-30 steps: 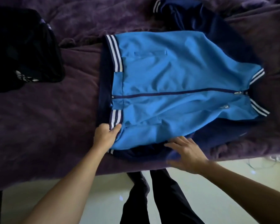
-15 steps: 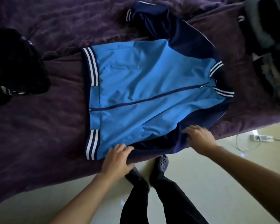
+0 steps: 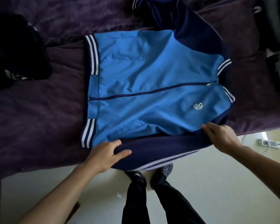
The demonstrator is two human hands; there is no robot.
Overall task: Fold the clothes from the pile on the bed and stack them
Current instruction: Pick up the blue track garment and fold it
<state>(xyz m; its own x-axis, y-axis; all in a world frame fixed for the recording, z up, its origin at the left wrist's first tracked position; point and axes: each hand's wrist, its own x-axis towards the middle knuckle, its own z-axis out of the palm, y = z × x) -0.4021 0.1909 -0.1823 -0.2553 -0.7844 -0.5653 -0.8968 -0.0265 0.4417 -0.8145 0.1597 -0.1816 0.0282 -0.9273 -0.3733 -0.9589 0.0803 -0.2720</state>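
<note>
Since a second ago, the near navy sleeve has come out from under the blue jacket, which lies mid-frame on the bed. The left hand pinches the sleeve's end and the right hand grips its shoulder, so it looks ready to fold across

Reaching forward on both bare arms, gripping the navy sleeve with left hand curled and right hand pinching, palm down.

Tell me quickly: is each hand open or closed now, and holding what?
Left hand: closed, pinching the navy sleeve of the blue jacket.
Right hand: closed, gripping the same sleeve near the shoulder.
</note>
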